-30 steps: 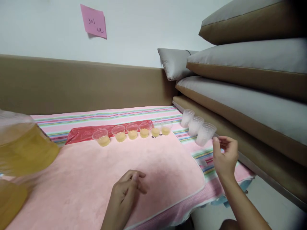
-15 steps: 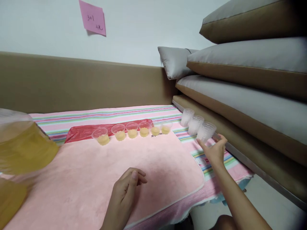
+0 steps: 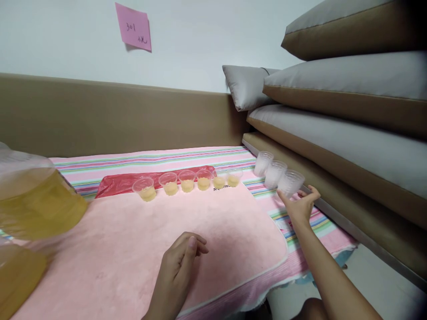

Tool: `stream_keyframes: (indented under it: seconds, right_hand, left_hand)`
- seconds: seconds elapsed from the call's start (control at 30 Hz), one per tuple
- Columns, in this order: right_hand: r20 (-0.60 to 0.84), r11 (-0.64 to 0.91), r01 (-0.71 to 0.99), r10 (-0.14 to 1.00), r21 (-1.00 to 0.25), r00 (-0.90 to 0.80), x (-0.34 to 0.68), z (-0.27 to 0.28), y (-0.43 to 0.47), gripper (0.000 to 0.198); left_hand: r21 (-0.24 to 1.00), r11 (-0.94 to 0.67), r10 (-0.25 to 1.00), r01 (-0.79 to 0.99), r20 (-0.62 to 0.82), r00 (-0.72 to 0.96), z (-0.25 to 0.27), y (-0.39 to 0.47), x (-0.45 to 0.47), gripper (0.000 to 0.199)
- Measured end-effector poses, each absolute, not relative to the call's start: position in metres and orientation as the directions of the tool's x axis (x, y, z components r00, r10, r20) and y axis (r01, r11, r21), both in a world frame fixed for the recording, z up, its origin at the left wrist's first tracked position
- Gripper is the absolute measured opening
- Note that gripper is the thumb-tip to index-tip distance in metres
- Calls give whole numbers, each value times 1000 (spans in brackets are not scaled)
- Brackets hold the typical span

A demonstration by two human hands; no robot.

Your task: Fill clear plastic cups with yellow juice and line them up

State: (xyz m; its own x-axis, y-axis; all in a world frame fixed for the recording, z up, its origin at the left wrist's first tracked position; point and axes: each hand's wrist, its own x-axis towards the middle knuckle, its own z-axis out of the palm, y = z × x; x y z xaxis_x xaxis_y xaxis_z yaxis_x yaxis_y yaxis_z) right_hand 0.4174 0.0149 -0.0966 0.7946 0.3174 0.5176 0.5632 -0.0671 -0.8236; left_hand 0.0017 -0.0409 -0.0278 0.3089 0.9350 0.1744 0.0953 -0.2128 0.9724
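My right hand [image 3: 300, 203] is beside the nearest of three stacks of clear plastic cups [image 3: 291, 183]. Its thumb touches or nearly touches the lower part of that stack, and the other fingers are spread apart on the far side. My left hand [image 3: 180, 266] is loosely closed over the pink towel [image 3: 116, 249], thumb against the curled fingers, with nothing visible in it. Several clear cups [image 3: 187, 183] with a little yellow liquid stand in a row along the towel's back edge.
Large clear containers of yellow liquid [image 3: 40, 204] are at the left edge. A red plastic bag [image 3: 116, 185] lies behind the row of cups. Stacked cushions [image 3: 333, 115] border the right side. A striped cloth [image 3: 150, 159] lies under the towel, and a pink note [image 3: 134, 27] is on the wall.
The view has turned slightly left, so everything appears a little further right. My right hand's fingers have lifted and spread slightly beside the stack. My left hand looks unchanged.
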Motion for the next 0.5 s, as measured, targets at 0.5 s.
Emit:
stream_keyframes:
  seconds: [0.5]
  right_hand:
    - [480,-67,519,297,-852,826,402,-86,10,92]
  left_hand:
    - [960,-257,917,115,205,341,-34,-37,-1,49]
